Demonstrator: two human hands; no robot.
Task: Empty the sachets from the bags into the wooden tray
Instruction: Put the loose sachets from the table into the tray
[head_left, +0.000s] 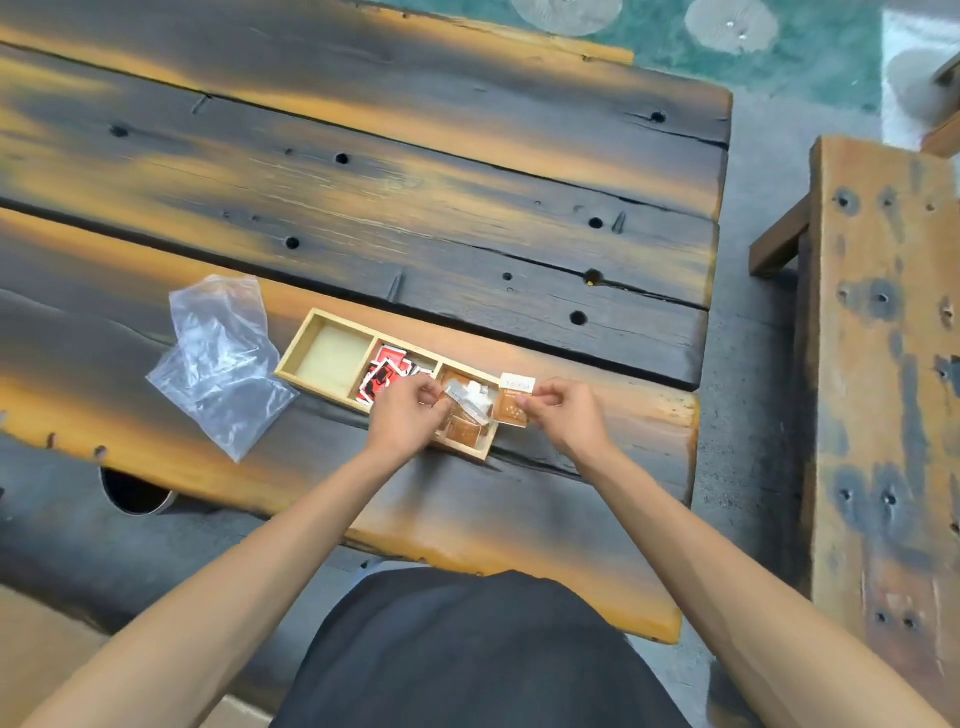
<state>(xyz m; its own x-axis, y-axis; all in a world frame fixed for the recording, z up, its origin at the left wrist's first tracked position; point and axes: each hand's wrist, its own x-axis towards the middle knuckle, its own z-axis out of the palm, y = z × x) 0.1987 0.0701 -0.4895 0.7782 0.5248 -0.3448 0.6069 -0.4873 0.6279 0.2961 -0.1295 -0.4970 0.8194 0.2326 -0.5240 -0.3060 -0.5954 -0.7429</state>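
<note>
Near the front right corner of the scorched plank table, a three-compartment wooden tray set at a slant. Over its right end, both forearms stretched forward from the body, wrists bent down, hands close together but apart. Left hand curled over the divider between the middle and right compartments, fingertips pinched on a clear bag with pale and brown sachets inside, held above the right compartment. Right hand just beyond the tray's right end, thumb and forefinger closed on the edge of a brown sachet with a white top strip, held upright and face-on to the camera. More brown sachets lying in the right compartment beneath the bag. Red sachets heaped in the middle compartment. Left compartment bare down to its pale floor. To the left of the tray, toward the table's front edge, two empty clear bags crumpled and overlapping, just beside the tray's left end. Off the table's right edge, a weathered wooden bench.
</note>
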